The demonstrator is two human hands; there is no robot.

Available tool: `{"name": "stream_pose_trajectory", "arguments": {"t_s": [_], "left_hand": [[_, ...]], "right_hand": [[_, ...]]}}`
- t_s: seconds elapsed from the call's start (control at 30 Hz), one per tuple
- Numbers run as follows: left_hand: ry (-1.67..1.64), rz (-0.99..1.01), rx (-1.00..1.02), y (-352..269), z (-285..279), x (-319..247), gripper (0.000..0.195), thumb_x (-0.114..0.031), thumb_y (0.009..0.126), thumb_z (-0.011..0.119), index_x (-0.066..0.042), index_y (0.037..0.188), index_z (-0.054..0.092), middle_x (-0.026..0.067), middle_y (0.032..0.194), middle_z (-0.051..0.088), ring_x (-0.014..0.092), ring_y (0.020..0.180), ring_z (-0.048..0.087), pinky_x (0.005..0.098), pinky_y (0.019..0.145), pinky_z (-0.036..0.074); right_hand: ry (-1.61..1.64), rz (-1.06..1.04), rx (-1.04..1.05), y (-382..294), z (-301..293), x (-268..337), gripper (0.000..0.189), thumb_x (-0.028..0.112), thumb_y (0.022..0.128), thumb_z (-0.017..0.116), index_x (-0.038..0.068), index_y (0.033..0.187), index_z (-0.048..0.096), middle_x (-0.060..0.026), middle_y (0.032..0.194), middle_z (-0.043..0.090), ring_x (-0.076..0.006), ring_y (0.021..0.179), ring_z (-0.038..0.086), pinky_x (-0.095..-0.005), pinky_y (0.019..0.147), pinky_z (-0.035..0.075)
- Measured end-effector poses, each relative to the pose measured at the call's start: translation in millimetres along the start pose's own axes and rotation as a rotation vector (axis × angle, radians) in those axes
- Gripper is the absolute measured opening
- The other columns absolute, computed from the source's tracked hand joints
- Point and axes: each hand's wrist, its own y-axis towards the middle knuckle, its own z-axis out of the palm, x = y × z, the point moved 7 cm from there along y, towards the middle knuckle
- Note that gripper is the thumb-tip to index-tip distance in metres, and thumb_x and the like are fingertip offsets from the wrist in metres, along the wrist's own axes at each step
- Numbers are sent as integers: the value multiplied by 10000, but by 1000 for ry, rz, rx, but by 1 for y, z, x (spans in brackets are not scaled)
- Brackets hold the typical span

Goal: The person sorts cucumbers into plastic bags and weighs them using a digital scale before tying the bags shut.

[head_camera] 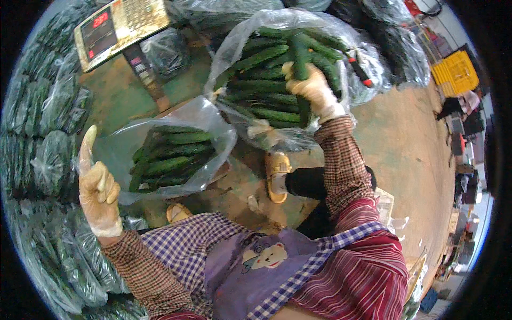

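Observation:
My right hand [312, 90], in a pale glove, grips a dark green cucumber [300, 52], which stands nearly upright over a large clear plastic bag [228, 52]. Many cucumbers [256, 86] lie heaped in that bag. To the left, a smaller clear bag [224, 138] stands with its mouth spread and several cucumbers [172, 164] inside. My left hand [100, 196], also gloved, is at this bag's left edge. Its index finger points up and the other fingers are curled; whether they pinch the plastic cannot be made out.
A weighing scale's display panel [120, 30] with lit red digits rises on a post [144, 76] at the upper left. Bagged cucumbers [52, 160] are stacked along the left. A black-and-red handled tool [360, 72] lies on plastic at the right. Yellow crates [456, 74] stand farther off.

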Motion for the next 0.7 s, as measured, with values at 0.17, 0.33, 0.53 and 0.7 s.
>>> {"name": "stream_pose_trajectory", "arguments": {"t_s": [0.17, 0.33, 0.53, 0.7], "left_hand": [[-16, 6, 24, 4, 0, 4, 679, 2, 842, 475, -76, 1428, 143, -48, 524, 323, 10, 362, 248, 160, 308, 235], [-4, 29, 33, 2, 0, 4, 678, -13, 842, 484, -69, 1425, 143, -44, 524, 325, 12, 367, 255, 159, 306, 236], [-86, -2, 87, -4, -7, 2, 690, -12, 839, 474, -59, 1427, 117, -43, 534, 306, 14, 373, 255, 156, 322, 234], [-98, -7, 83, -4, 0, 1, 697, -6, 831, 476, -55, 1426, 116, -37, 539, 333, 17, 379, 273, 156, 330, 248]], "right_hand": [[1087, -487, -52, -53, -55, 78, 572, 145, 727, 580, -62, 1235, 416, -91, 1039, 573, -222, 921, 549, -430, 986, 392], [1425, -466, -8, -64, -14, 49, 804, 153, 696, 632, -56, 1358, 227, -104, 1023, 525, -242, 956, 522, -422, 1023, 360], [1489, -312, 0, -65, 84, 32, 759, 208, 704, 634, -44, 1338, 301, -60, 1003, 555, -199, 919, 533, -391, 995, 376], [1247, 140, 29, -88, 221, -13, 491, 133, 746, 677, 39, 1189, 486, -71, 1070, 568, -192, 968, 525, -353, 904, 421]]}}
